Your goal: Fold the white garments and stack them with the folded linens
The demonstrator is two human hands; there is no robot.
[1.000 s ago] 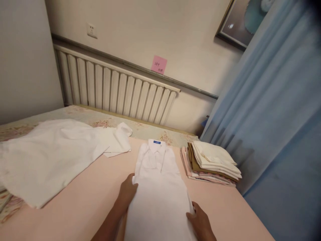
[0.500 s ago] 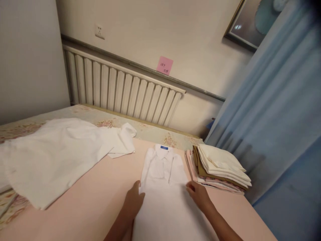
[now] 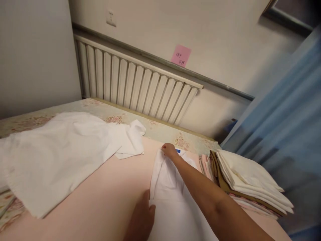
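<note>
A white shirt (image 3: pixel 168 204) with a blue collar label lies front up on the pink sheet, its sleeve folded in along the left side. My right hand (image 3: pixel 169 150) reaches across it and pinches the fabric at the left shoulder beside the collar. At the shirt's left edge, lower down, my left hand (image 3: pixel 142 214) has its fingers at the side and its thumb over the cloth, gripping the edge. My right forearm covers much of the collar and the right half of the shirt.
Another white garment (image 3: pixel 62 157) lies spread out on the left. A stack of folded clothes (image 3: pixel 250 174) sits at the right, beside a blue curtain (image 3: pixel 283 124). Behind the bed are a radiator (image 3: pixel 135 80) and a pink note (image 3: pixel 181 55) on the wall.
My right hand has moved from the shirt's right edge across to its left shoulder and taken hold there. My left hand stays by the left edge. The view has shifted left.
</note>
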